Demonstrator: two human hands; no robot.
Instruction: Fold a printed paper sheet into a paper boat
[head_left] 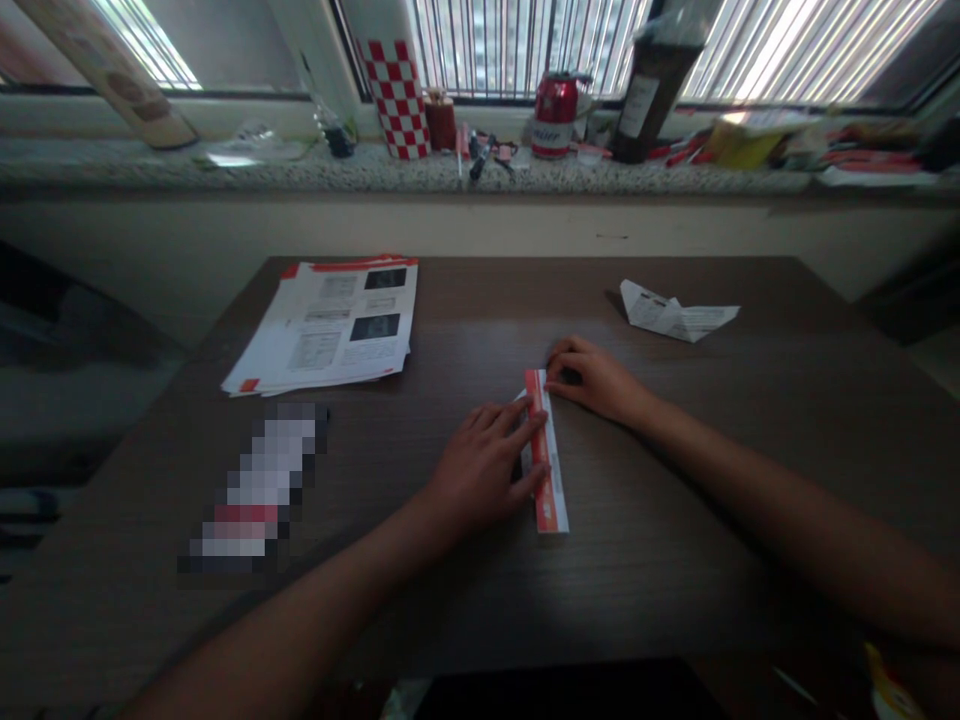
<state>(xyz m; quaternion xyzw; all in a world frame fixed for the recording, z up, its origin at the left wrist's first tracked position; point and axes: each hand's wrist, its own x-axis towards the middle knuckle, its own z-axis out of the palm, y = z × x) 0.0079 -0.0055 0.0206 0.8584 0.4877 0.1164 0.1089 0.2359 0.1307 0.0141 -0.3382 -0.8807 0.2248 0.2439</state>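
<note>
A dark wood-grain tabletop point(465, 610) runs up to a wall below a speckled stone windowsill point(262, 182). The left hand point(484, 460) lies fingers apart on a folded red-and-white paper strip point(551, 512) mid-table, well inside the edges; the right hand point(583, 378) curls at its far end, whether pinching I cannot tell. Printed sheets point(322, 335), far left, and a folded paper boat point(675, 318), far right, lie apart from both hands

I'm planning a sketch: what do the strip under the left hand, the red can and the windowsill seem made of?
Strip: paper, seemingly matte; thin, printed, without glare.
Can: probably painted metal, glossy; some shine on its rounded side.
Windowsill: stone or a look-alike, by its speckles; finish unclear.
</note>
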